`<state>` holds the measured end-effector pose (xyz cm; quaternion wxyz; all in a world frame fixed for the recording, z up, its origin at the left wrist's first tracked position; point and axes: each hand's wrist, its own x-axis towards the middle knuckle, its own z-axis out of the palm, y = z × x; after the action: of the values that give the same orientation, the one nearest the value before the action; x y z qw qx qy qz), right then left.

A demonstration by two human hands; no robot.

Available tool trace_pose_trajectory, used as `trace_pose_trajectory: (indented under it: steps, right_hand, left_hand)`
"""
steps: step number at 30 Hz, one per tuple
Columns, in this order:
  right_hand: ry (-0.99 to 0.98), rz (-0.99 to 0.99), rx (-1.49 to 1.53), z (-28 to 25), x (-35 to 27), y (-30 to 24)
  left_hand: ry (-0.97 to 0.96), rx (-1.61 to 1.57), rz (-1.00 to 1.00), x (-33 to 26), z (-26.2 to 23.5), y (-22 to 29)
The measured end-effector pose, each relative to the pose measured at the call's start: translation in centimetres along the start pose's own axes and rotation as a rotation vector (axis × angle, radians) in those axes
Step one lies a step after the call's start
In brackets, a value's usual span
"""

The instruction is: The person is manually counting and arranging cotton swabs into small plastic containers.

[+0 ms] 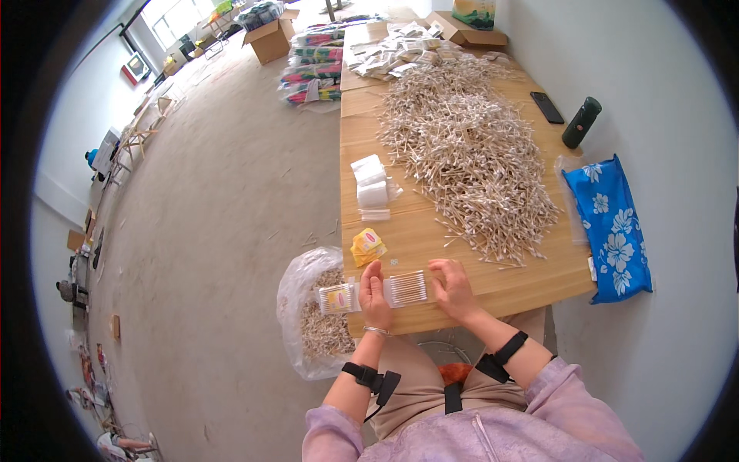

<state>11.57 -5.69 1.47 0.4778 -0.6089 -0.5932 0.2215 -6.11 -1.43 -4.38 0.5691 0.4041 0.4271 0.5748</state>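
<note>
A neat row of cotton swabs [408, 288] lies near the table's front edge, between my two hands. My left hand [375, 299] stands on edge at the row's left end, fingers stretched away from me, over what looks like clear plastic. To its left, a clear packet of swabs with a yellow card [336, 299] reaches past the table's left edge. At the row's right end is my right hand [454, 289], its fingers bent and its thumb apart from the index finger. Yellow cards [368, 246] lie loosely stacked beyond my left hand.
A large heap of loose swabs [469, 146] covers much of the wooden table [508, 289]. Small clear bags [371, 183] are stacked left; filled packets [404, 52] lie at the far end. A phone [546, 108], dark bottle [582, 122] and blue flowered package [613, 231] stand right. A plastic sack [296, 308] holds swabs below.
</note>
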Motion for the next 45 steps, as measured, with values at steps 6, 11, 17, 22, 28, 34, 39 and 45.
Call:
trace_pose_trajectory:
  steps: [6,11,17,22,28,34,39,45]
  right_hand:
    - [-0.079,-0.12,-0.23,3.2,0.2,0.4]
    - [-0.097,-0.137,-0.149,4.3,0.2,0.6]
    - [-0.039,-0.028,0.066,4.9,-0.3,0.1]
    - [-0.054,0.125,0.247,5.3,-0.9,0.3]
    - [-0.018,0.154,0.378,6.0,-1.3,-0.1]
    - [-0.083,0.025,0.23,4.8,-1.0,0.8]
    - [-0.238,-0.257,-0.155,3.3,-1.7,-0.1]
    - [-0.179,-0.262,-0.153,2.3,-0.1,1.0]
  left_hand:
    - [0.039,-0.175,-0.076,-0.3,0.7,-0.8]
    - [0.021,-0.139,-0.065,-0.4,0.8,-0.7]
    - [-0.008,-0.14,-0.055,-0.8,1.1,0.1]
    - [-0.064,-0.03,-0.06,-1.2,2.1,1.2]
    - [-0.049,-0.071,-0.047,-1.0,1.0,0.4]
    - [-0.049,-0.07,-0.056,-1.0,2.5,1.0]
    - [-0.045,-0.123,-0.045,-1.4,1.3,0.4]
    - [0.011,-0.187,-0.037,-1.1,0.9,-0.6]
